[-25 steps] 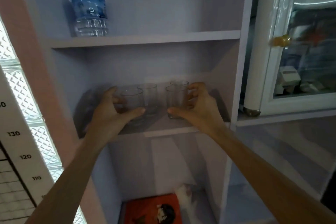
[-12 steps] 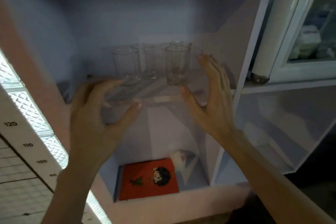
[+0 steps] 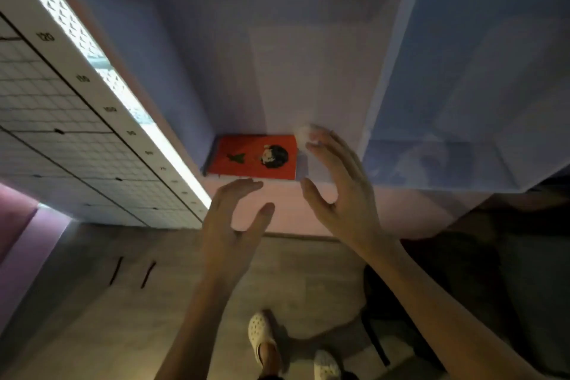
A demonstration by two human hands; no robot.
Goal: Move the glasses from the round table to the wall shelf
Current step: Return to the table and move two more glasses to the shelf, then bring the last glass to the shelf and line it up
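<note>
No glasses are in view now; the shelf board they stood on lies above the top of the frame. I see the lower compartment of the wall shelf (image 3: 388,49), pale lilac. My left hand (image 3: 231,225) and my right hand (image 3: 342,191) hang side by side in front of the shelf's bottom edge, both empty with fingers spread and palms facing each other. The round table is out of sight.
A red book with a cartoon figure (image 3: 256,157) lies on the bottom shelf, a small white object (image 3: 303,133) beside it. A white height chart with numbers (image 3: 77,108) leans at the left. A dark chair (image 3: 462,281) stands at the right; my feet in white clogs (image 3: 262,333) are on the floor.
Both hands let go of the glasses and drew back and down from the shelf. The camera tilted down, so the glasses left the frame and the floor came into view.
</note>
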